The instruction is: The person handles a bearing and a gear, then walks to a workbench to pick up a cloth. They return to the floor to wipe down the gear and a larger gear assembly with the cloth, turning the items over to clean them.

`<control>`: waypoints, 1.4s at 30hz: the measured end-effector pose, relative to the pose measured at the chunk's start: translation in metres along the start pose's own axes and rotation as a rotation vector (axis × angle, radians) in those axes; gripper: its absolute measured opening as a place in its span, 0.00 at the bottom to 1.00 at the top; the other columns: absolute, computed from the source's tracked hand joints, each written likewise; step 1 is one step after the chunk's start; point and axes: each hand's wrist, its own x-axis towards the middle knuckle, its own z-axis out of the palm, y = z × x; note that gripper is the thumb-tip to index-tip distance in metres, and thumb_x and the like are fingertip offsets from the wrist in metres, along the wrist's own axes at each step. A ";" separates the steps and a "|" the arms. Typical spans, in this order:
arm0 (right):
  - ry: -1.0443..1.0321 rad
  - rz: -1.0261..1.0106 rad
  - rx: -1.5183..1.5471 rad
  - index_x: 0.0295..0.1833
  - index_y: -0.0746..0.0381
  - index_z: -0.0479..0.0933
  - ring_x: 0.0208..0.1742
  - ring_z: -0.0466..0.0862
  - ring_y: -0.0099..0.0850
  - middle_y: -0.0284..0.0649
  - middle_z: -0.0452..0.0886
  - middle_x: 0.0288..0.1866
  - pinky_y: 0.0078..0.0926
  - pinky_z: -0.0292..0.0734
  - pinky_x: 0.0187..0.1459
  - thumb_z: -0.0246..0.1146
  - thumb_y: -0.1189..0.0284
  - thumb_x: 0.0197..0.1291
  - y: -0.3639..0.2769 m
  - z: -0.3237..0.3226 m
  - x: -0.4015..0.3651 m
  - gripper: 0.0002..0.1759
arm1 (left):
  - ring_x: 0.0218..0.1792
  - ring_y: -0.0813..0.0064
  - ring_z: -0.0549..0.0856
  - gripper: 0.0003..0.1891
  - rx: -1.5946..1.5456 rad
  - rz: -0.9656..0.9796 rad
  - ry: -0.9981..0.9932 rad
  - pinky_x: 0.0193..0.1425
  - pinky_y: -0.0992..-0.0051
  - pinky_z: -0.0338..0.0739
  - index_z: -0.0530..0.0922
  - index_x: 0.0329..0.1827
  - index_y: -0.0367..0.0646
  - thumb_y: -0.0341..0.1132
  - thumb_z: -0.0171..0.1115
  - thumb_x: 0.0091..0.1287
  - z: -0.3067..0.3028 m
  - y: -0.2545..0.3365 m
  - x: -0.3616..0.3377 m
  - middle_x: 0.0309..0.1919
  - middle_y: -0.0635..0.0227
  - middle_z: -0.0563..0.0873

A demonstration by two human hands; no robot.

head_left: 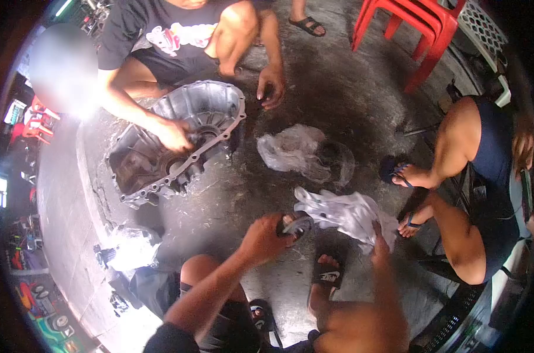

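Observation:
Near the middle, my left hand [263, 240] is closed around a dark metal ring [297, 228]. To its right, my right hand [380, 246] grips the edge of a crumpled white cloth [349, 213], which spreads toward the ring. Beyond the cloth lies a clear plastic bag [296, 150] on the floor, with a dark round shape at its right part. A large grey metal housing [190, 100] rests on the floor at the upper left. A co-worker's hand [174, 136] reaches into it, and that person's other hand [271, 87] holds a small dark piece.
Another person sits at the right, their sandalled feet [413, 226] near the cloth. Stacked red chairs [420, 29] stand at the upper right. A bright plastic bag [132, 246] lies at the lower left. My sandalled foot [327, 272] is below the cloth.

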 end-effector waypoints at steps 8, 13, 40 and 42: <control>0.037 0.044 -0.396 0.70 0.63 0.71 0.61 0.80 0.35 0.41 0.80 0.63 0.36 0.75 0.62 0.67 0.57 0.67 0.007 0.017 -0.013 0.32 | 0.49 0.58 0.86 0.27 -0.528 -0.154 0.035 0.52 0.62 0.79 0.78 0.60 0.38 0.41 0.72 0.58 -0.034 -0.054 0.110 0.50 0.56 0.87; -0.004 0.102 -0.549 0.70 0.63 0.71 0.61 0.80 0.34 0.41 0.80 0.62 0.35 0.75 0.61 0.68 0.58 0.66 0.030 0.017 -0.022 0.32 | 0.55 0.66 0.82 0.31 -0.718 -0.271 0.156 0.55 0.63 0.77 0.74 0.67 0.41 0.36 0.73 0.59 -0.006 -0.089 0.200 0.56 0.61 0.84; 0.182 0.145 -0.616 0.67 0.62 0.73 0.58 0.80 0.31 0.36 0.80 0.59 0.32 0.76 0.59 0.74 0.68 0.58 0.016 -0.062 -0.074 0.32 | 0.68 0.43 0.70 0.50 0.823 0.317 0.155 0.61 0.49 0.78 0.65 0.77 0.58 0.56 0.79 0.49 0.107 0.017 0.306 0.68 0.50 0.69; 0.196 0.124 -0.612 0.67 0.62 0.73 0.58 0.80 0.32 0.37 0.80 0.59 0.32 0.77 0.58 0.75 0.68 0.58 0.008 -0.051 -0.077 0.32 | 0.70 0.41 0.68 0.52 0.818 0.242 0.003 0.58 0.51 0.82 0.64 0.78 0.63 0.55 0.80 0.47 0.106 0.019 0.323 0.70 0.49 0.67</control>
